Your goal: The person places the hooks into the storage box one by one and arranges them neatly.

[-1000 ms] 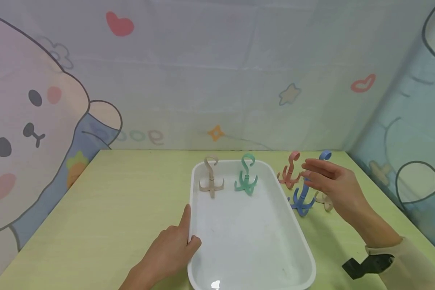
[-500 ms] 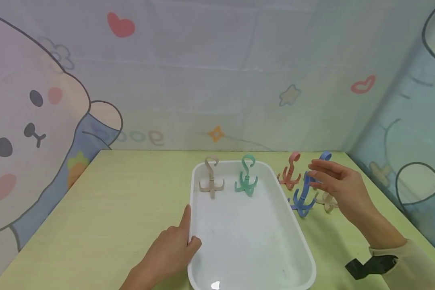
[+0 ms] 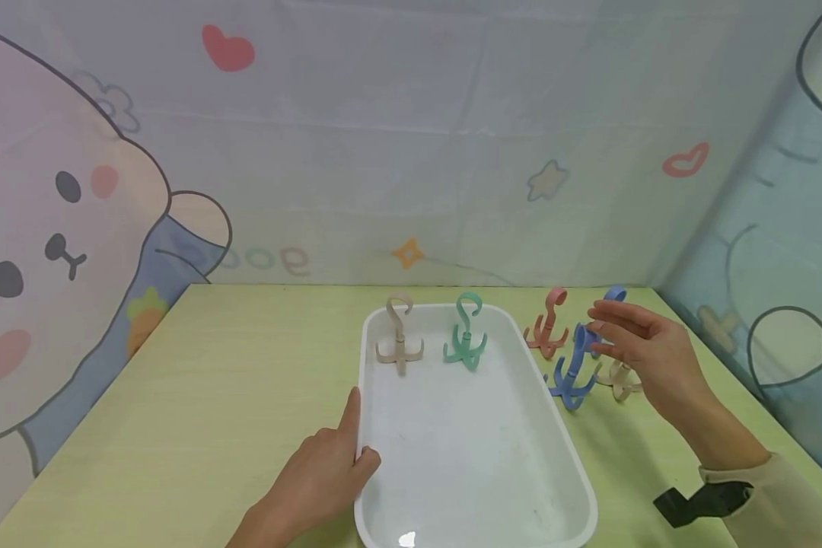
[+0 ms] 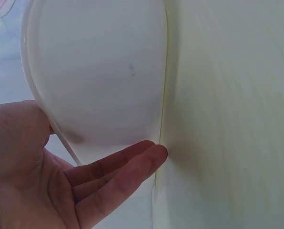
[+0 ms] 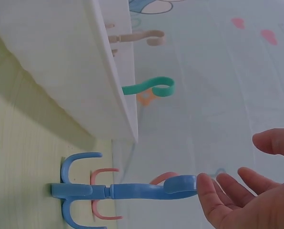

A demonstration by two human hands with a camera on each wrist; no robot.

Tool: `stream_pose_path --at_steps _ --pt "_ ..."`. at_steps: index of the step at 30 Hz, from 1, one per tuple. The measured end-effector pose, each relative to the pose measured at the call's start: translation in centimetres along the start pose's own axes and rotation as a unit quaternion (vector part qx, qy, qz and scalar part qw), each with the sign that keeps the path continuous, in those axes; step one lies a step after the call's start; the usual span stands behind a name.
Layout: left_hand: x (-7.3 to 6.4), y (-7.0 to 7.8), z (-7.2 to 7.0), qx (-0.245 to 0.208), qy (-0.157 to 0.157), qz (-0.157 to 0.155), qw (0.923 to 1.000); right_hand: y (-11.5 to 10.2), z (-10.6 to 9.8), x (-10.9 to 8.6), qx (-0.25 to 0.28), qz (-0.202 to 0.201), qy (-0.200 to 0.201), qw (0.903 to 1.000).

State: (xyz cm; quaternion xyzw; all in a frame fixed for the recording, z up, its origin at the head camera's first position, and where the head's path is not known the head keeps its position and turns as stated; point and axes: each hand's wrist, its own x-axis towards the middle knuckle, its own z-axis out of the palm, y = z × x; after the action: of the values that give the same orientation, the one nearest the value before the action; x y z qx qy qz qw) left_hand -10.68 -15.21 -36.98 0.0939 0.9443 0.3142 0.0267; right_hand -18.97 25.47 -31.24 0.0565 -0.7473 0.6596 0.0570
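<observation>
My left hand (image 3: 322,468) holds the near-left side of a long white tray (image 3: 479,457), thumb over the rim and fingers along the outer wall, as the left wrist view also shows. Inside the tray, a beige four-pronged hook (image 3: 400,342) and a green one (image 3: 466,342) stand upright at the far end. Right of the tray, my right hand (image 3: 657,358) hovers with loosely bent fingers beside the curled top of a blue hook (image 3: 571,380). In the right wrist view its fingertips are very near or touching that blue hook (image 5: 137,191), without gripping it.
A red hook (image 3: 546,331), a second blue hook (image 3: 615,294) partly hidden by my right hand, and a beige hook (image 3: 618,380) stand on the pale table (image 3: 267,358) right of the tray. A printed cloth (image 3: 356,152) hangs behind the table.
My right hand has drawn slightly right, showing more of the front blue hook's top. The left hand, tray and hooks stay in place.
</observation>
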Motion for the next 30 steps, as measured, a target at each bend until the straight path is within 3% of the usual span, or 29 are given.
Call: stream_pose_path --at_steps 7,14,21,30 --pt "0.0 0.0 0.0 0.005 0.004 0.001 1.0 0.1 -0.2 0.2 0.016 0.0 0.013 0.9998" --pt "0.1 -0.1 0.0 0.005 0.0 -0.002 1.0 0.3 -0.4 0.5 -0.028 0.012 0.026 0.9992" --pt "0.0 -0.3 0.1 0.002 0.0 0.001 1.0 0.8 -0.5 0.6 0.004 0.014 0.023 0.9996" --pt "0.0 -0.3 0.1 -0.001 -0.003 0.0 1.0 1.6 -0.4 0.9 -0.056 0.024 0.016 0.998"
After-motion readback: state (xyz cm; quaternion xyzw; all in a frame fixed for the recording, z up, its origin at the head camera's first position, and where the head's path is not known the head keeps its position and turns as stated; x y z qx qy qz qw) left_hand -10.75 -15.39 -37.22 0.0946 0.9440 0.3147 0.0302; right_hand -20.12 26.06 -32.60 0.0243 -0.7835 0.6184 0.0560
